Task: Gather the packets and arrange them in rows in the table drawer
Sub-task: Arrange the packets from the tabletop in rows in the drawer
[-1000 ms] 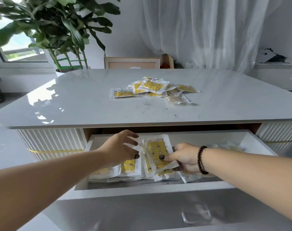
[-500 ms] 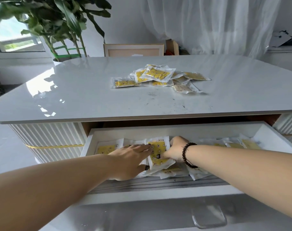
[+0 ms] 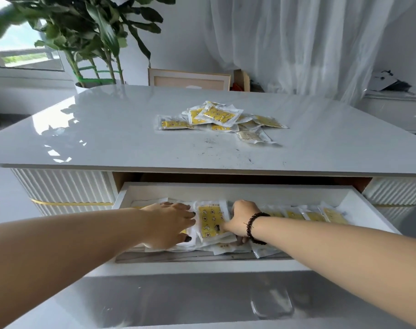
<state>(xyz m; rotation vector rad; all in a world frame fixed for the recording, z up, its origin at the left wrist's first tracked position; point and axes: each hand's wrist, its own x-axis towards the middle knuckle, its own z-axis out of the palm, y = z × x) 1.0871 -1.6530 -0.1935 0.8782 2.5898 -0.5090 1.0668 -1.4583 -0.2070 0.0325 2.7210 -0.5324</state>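
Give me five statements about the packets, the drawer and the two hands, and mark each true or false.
1. The table drawer is pulled open. True.
2. The pile of packets on the tabletop is stacked in neat rows. False: it lies as a loose, overlapping heap.
3. Both hands are inside the drawer. True: the left hand and the right hand flank a yellow packet.
4. The beaded bracelet is on the left wrist. False: it is on the right wrist.
5. The drawer holds no packets on its right side. False: a row of packets lies there.
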